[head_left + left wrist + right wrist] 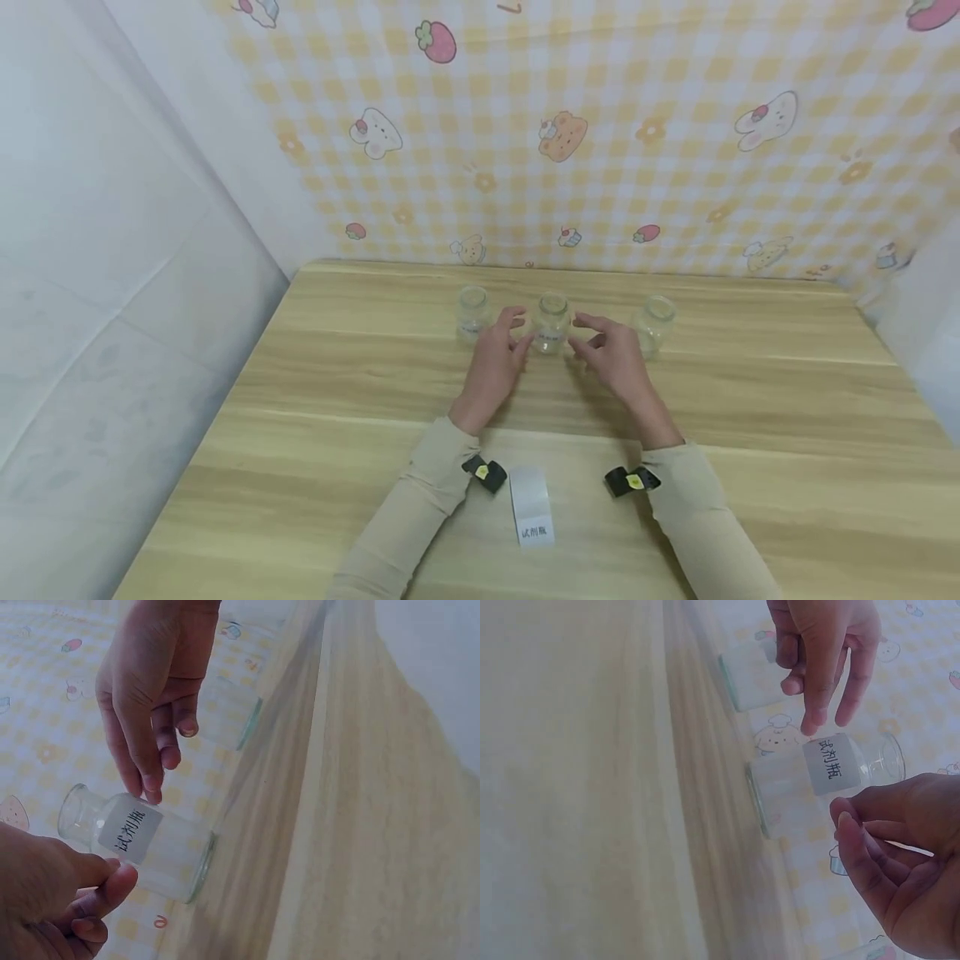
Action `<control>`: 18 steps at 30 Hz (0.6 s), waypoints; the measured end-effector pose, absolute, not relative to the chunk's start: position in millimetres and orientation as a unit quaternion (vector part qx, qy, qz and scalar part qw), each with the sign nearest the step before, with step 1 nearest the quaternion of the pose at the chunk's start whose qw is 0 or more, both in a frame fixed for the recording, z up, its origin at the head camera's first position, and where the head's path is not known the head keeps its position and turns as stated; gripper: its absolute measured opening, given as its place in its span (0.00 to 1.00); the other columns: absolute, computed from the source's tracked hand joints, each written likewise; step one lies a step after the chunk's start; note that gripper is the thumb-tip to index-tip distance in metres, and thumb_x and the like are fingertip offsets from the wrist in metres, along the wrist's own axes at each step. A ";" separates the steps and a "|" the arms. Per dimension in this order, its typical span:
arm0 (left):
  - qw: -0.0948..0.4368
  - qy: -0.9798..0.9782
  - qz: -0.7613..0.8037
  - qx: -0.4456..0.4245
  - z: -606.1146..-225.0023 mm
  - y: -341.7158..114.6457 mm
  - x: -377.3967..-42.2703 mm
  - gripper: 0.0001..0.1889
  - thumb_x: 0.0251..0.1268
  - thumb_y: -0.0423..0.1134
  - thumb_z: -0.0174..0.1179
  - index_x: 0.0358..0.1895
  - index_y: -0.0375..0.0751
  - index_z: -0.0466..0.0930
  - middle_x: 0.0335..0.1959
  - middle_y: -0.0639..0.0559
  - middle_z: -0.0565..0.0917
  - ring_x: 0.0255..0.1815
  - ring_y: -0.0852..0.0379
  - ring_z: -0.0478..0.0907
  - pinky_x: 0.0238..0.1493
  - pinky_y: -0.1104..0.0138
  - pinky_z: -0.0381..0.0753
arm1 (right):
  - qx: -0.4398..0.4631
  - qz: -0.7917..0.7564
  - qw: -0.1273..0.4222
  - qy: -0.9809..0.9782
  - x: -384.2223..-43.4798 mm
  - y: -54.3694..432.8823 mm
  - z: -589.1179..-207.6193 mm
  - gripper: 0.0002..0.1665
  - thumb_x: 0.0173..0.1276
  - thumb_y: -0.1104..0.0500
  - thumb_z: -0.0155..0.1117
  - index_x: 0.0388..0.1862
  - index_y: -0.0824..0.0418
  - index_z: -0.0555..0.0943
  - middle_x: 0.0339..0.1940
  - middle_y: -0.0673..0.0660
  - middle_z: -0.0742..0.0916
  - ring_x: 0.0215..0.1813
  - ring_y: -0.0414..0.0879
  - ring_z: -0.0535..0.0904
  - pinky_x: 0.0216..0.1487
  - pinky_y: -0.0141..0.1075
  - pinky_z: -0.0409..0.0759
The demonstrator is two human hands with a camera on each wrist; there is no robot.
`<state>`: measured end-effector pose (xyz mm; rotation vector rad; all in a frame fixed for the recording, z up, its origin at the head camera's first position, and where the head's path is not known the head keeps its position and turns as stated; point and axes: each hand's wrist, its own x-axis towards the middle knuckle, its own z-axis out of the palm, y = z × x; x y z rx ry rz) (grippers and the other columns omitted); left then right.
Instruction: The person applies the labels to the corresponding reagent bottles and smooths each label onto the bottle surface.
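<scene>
A clear glass reagent bottle with a printed white label stands upright on the table between both hands. My left hand is at its left side, thumb and forefinger extended toward the glass with a gap between them. On the other side my right hand mirrors it, its fingertips close to the glass. In both wrist views the fingertips lie right at the label's edges. Neither hand wraps round the bottle.
One glass bottle stands just left of the left hand; another glass bottle is behind the right hand. A backing strip with one printed label lies between the forearms. A checked cloth hangs along the wooden table's back edge.
</scene>
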<state>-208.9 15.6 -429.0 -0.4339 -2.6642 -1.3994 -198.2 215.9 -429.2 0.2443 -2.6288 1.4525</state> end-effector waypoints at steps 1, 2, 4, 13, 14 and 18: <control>0.052 -0.876 -0.459 -0.141 -426.9 15.2 -206.6 0.23 0.75 0.32 0.62 0.69 0.33 0.70 0.60 0.34 0.83 0.38 0.49 0.89 0.38 0.68 0.86 | 0.079 0.483 0.062 -0.870 -196.1 215.5 -428.5 0.24 0.72 0.69 0.66 0.65 0.74 0.78 0.51 0.71 0.88 0.26 0.57 0.87 0.22 0.32 0.81; 0.051 -0.876 -0.459 -0.139 -425.2 14.5 -204.0 0.23 0.74 0.31 0.62 0.68 0.32 0.71 0.58 0.35 0.84 0.38 0.49 0.88 0.38 0.68 0.86 | 0.076 0.486 0.060 -0.869 -193.9 215.1 -427.8 0.24 0.72 0.70 0.66 0.65 0.75 0.78 0.52 0.71 0.88 0.27 0.57 0.87 0.23 0.33 0.82; 0.050 -0.876 -0.459 -0.137 -421.8 12.9 -198.9 0.20 0.74 0.31 0.62 0.65 0.31 0.74 0.53 0.37 0.86 0.38 0.49 0.88 0.37 0.68 0.86 | 0.071 0.491 0.053 -0.867 -189.0 214.6 -426.5 0.24 0.72 0.70 0.66 0.66 0.75 0.77 0.56 0.72 0.87 0.28 0.57 0.87 0.24 0.35 0.84; 0.010 -0.907 -0.395 -0.148 -419.2 -4.3 -172.5 0.10 0.73 0.39 0.65 0.33 0.40 0.81 0.25 0.51 0.82 0.24 0.59 0.76 0.29 0.68 0.78 | 0.060 0.500 0.039 -0.863 -164.4 212.5 -420.7 0.23 0.73 0.68 0.66 0.64 0.75 0.78 0.54 0.71 0.87 0.30 0.59 0.87 0.26 0.39 0.85; -0.004 -0.910 -0.388 -0.149 -419.8 -6.8 -169.3 0.12 0.74 0.41 0.65 0.30 0.41 0.80 0.23 0.52 0.81 0.23 0.60 0.74 0.28 0.68 0.77 | 0.061 0.500 0.035 -0.863 -161.3 212.0 -420.5 0.23 0.73 0.68 0.66 0.64 0.75 0.78 0.54 0.70 0.88 0.29 0.59 0.87 0.25 0.38 0.84; -0.060 -0.919 -0.359 -0.154 -420.5 -15.9 -157.6 0.17 0.75 0.44 0.63 0.25 0.44 0.78 0.20 0.56 0.77 0.21 0.61 0.71 0.26 0.69 0.74 | 0.067 0.503 0.022 -0.862 -150.6 208.6 -419.4 0.21 0.72 0.68 0.67 0.62 0.74 0.80 0.53 0.69 0.88 0.29 0.58 0.87 0.24 0.35 0.82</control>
